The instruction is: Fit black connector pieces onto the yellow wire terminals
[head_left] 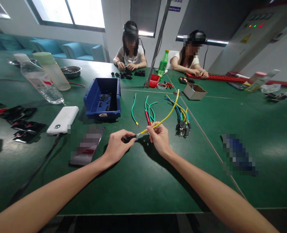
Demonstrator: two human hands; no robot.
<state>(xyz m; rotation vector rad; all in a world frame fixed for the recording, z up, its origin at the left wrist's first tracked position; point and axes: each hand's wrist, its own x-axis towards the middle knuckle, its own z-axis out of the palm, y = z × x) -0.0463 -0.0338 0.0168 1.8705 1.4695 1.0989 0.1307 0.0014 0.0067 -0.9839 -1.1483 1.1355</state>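
Observation:
My left hand (118, 147) pinches a small black sleeve (130, 138). The bare metal terminal of a yellow wire (169, 114) meets the sleeve's tip; whether it sits inside I cannot tell. Closed around the wire near that terminal is my right hand (160, 138), and the free end rises to the upper right. Just beyond my right fingers lie several green wires (154, 111) and a slim red thing (147, 117), partly hidden. A single green wire (133, 110) lies left of them. To the right rests a bundle of wires (182, 115) with black-sleeved ends.
A blue bin (102, 111) holds small black pieces. Around it are a white power bank (63, 119) with a cable, a phone (87, 147) and bottles (42, 81). A cardboard box (194, 92) and another phone (239, 155) lie right. Two people work across the table (143, 187).

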